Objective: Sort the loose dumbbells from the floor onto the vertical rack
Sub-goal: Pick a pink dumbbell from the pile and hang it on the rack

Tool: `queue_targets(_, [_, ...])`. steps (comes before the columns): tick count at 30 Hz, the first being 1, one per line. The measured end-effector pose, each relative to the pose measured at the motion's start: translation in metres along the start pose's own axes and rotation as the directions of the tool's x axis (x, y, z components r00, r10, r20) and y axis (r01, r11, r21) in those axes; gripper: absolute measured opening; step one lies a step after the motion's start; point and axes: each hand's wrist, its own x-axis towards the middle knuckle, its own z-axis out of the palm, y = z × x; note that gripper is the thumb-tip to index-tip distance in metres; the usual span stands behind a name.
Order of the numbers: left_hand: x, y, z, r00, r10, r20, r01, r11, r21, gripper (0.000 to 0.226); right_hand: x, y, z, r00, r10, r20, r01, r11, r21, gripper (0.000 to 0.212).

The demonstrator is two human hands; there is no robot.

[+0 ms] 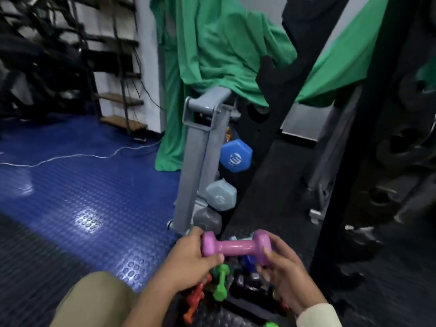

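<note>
— At the foot of a grey vertical rack (200,147), what do the two hands hold?

— A pink dumbbell (236,245), carried level between them. The left hand (188,258) curls its fingers and thumb round one end; the right hand (280,267) grips the other end the same way.

— And the rack itself?

— It already carries three dumbbells down its right side: a blue one (236,156) highest, a pale blue-grey one (220,195) below it, a grey one (207,220) lowest — this last sits just above the left hand.

— What lies under the hands?

— Loose weights on the dark mat (271,185): a green dumbbell (220,283) beside an orange-red one (195,300), with dark ones to their right, partly hidden.

— The surroundings?

— Blue studded flooring (94,185) to the left, crossed by a white cable (70,158); green cloth (212,55) draped behind the rack.
</note>
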Motion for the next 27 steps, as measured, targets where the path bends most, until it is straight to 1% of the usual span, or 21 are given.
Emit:
queue_targets(2, [-0.014,0.022,-0.030,0.997,0.066,-0.026,-0.065,0.998,0.023,0.040,-0.010,-0.027,0.020,0.993,-0.080,0.089,0.090,0.989,-0.115,0.070])
queue_targets(4, [-0.021,0.044,-0.061,0.988,0.138,-0.062,-0.132,0.987,0.096,0.038,-0.015,-0.052,0.043,0.971,-0.197,0.138,0.221,0.956,-0.195,0.069])
queue_targets(6, [-0.020,0.068,-0.089,0.963,0.236,-0.127,-0.201,0.951,0.236,0.042,-0.016,-0.076,0.069,0.943,-0.306,0.131,0.328,0.918,-0.223,0.068])
queue_targets(8, [-0.015,0.096,-0.112,0.927,0.323,-0.191,-0.249,0.910,0.332,0.047,-0.015,-0.101,0.091,0.907,-0.407,0.112,0.422,0.869,-0.257,0.071])
queue_targets(11, [0.003,0.144,-0.133,0.863,0.424,-0.274,-0.313,0.875,0.369,0.060,-0.008,-0.139,0.115,0.812,-0.578,0.079,0.564,0.743,-0.360,0.070])
queue_targets(14, [0.034,0.190,-0.142,0.794,0.501,-0.344,-0.404,0.858,0.318,0.064,0.008,-0.170,0.131,0.691,-0.722,0.037,0.654,0.602,-0.458,0.067])
queue_targets(16, [0.058,0.218,-0.140,0.764,0.530,-0.367,-0.470,0.848,0.247,0.063,0.020,-0.187,0.138,0.604,-0.797,0.002,0.665,0.503,-0.553,0.064])
queue_targets(17, [0.071,0.230,-0.139,0.762,0.528,-0.375,-0.490,0.849,0.199,0.063,0.025,-0.195,0.140,0.572,-0.820,-0.016,0.651,0.465,-0.600,0.064])
queue_targets(19, [0.098,0.246,-0.137,0.777,0.500,-0.382,-0.504,0.858,0.098,0.064,0.034,-0.209,0.143,0.515,-0.857,-0.026,0.593,0.378,-0.711,0.063])
queue_targets(21, [0.124,0.252,-0.132,0.786,0.494,-0.372,-0.507,0.859,0.068,0.069,0.040,-0.215,0.145,0.460,-0.888,0.004,0.507,0.258,-0.823,0.060])
queue_targets(22, [0.135,0.252,-0.128,0.793,0.493,-0.357,-0.507,0.860,0.061,0.072,0.041,-0.215,0.146,0.444,-0.896,0.029,0.462,0.201,-0.864,0.059])
queue_targets(24, [0.147,0.248,-0.116,0.812,0.487,-0.322,-0.506,0.862,0.026,0.073,0.043,-0.208,0.147,0.439,-0.895,0.079,0.401,0.117,-0.908,0.057])
queue_targets(27, [0.149,0.242,-0.105,0.821,0.485,-0.301,-0.507,0.862,0.007,0.073,0.048,-0.200,0.143,0.440,-0.890,0.117,0.406,0.081,-0.911,0.054])
